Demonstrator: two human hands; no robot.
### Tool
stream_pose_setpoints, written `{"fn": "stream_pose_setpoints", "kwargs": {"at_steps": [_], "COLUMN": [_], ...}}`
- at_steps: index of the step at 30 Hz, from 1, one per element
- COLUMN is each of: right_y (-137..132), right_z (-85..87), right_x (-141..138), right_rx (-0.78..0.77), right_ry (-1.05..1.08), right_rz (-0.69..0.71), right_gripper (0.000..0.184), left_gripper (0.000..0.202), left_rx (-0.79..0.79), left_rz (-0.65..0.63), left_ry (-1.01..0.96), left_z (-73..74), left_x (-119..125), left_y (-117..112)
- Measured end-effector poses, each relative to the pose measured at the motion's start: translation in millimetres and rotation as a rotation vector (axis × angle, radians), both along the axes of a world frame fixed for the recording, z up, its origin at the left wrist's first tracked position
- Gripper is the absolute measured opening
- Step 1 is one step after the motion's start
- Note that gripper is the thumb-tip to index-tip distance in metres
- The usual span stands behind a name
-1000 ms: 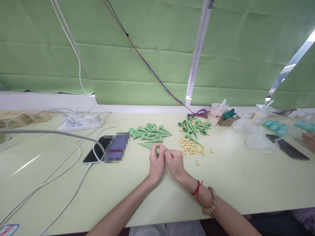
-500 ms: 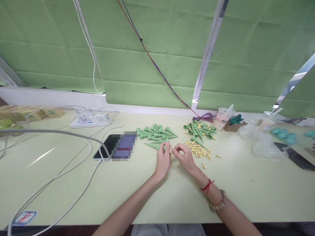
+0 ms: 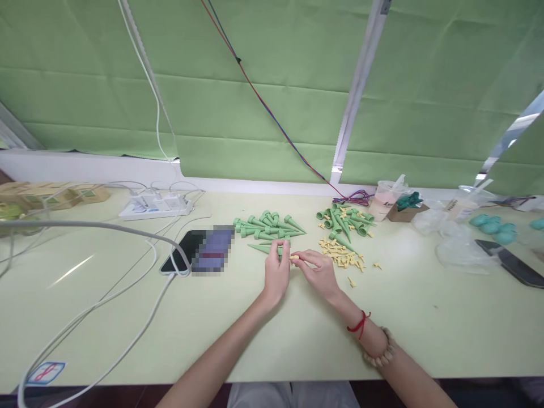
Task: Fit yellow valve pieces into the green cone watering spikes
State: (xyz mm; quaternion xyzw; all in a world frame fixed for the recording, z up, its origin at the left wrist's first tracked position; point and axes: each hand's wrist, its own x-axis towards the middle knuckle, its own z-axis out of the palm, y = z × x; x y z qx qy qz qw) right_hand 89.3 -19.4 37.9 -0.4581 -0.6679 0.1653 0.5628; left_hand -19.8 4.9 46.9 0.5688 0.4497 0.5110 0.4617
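Observation:
My left hand is closed around a green plastic spike, whose pointed end sticks out to the left. Between the thumb and fingertips of my right hand is a small yellow nozzle, held against the spike's wide end or very near it; the exact contact is hidden. Beyond my left hand lies a pile of green spikes with caps. Behind and to the right is a heap of hollow green cones. Loose yellow nozzles are scattered just beyond my right hand.
Left of my hands lies a phone with cables. A power strip stands farther back. On the right are a drink cup, a small brown box, plastic bags, teal pieces and a dark phone.
The fingers of my right hand have moved left and closed in on my left hand, and the yellow nozzle now shows at the spike's wide end. The view has shifted slightly.

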Motion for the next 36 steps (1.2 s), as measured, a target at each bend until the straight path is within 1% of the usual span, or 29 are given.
{"fn": "stream_pose_setpoints", "kwargs": {"at_steps": [2, 3, 4, 5, 8, 9, 10, 12, 15, 16, 18, 21, 23, 26, 28, 30, 33, 36], "right_y": [0, 1, 2, 3, 4, 4, 4, 3, 1, 1, 2, 5, 7, 9, 10, 9, 7, 7], "right_z": [-1.7, -2.1, -2.1, -1.7, 1.0, 2.1, 3.1, 5.1, 7.1, 7.2, 6.1, 2.5, 0.4, -0.9, -1.1, -1.7, -3.6, -4.8], "right_x": [2, 3, 4, 4, 5, 5, 5, 5, 6, 6, 8, 10, 12, 13, 13, 11, 9, 8], "right_rx": [0.09, 0.092, 0.057, -0.011, -0.287, -0.348, -0.377, -0.345, -0.208, -0.189, -0.228, -0.377, -0.448, -0.51, -0.505, -0.451, -0.383, -0.384], "right_ry": [-0.084, -0.088, -0.062, -0.006, 0.229, 0.286, 0.318, 0.297, 0.151, 0.118, 0.123, 0.231, 0.31, 0.418, 0.428, 0.385, 0.328, 0.336], "right_rz": [-0.02, -0.017, -0.005, 0.014, 0.1, 0.12, 0.126, 0.096, 0.027, 0.02, 0.046, 0.106, 0.139, 0.162, 0.175, 0.202, 0.242, 0.225], "right_gripper": [0.014, 0.014, 0.013, 0.014, 0.022, 0.024, 0.025, 0.021, 0.014, 0.014, 0.015, 0.022, 0.026, 0.03, 0.029, 0.027, 0.025, 0.028], "left_gripper": [0.036, 0.037, 0.038, 0.038, 0.036, 0.036, 0.036, 0.037, 0.038, 0.039, 0.039, 0.038, 0.037, 0.035, 0.035, 0.037, 0.043, 0.051], "left_rx": [-0.103, -0.129, -0.128, -0.102, 0.003, 0.015, 0.019, 0.009, -0.028, -0.036, -0.036, -0.028, -0.031, 0.004, 0.026, 0.02, -0.052, -0.156], "left_rz": [-0.049, -0.059, -0.058, -0.045, 0.012, 0.019, 0.021, 0.014, -0.016, -0.023, -0.026, -0.038, -0.083, -0.147, -0.182, -0.217, -0.262, -0.263], "left_ry": [-0.049, -0.061, -0.064, -0.061, -0.026, -0.008, 0.006, 0.018, 0.006, 0.004, 0.014, 0.042, 0.055, 0.048, 0.024, 0.015, 0.017, -0.022], "left_z": [-0.1, -0.2, -0.5, -0.8, -2.2, -2.8, -3.4, -4.5, -6.0, -6.4, -7.1, -7.8, -7.6, -6.8, -6.5, -6.9, -6.6, -2.9], "left_x": [1, 1, 1, 0, -3, -3, -4, -3, -1, -1, -1, -1, -1, -3, -4, -5, -4, -4], "left_y": [2, 3, 4, 5, 6, 6, 6, 7, 8, 8, 8, 7, 6, 9, 12, 15, 19, 20]}}
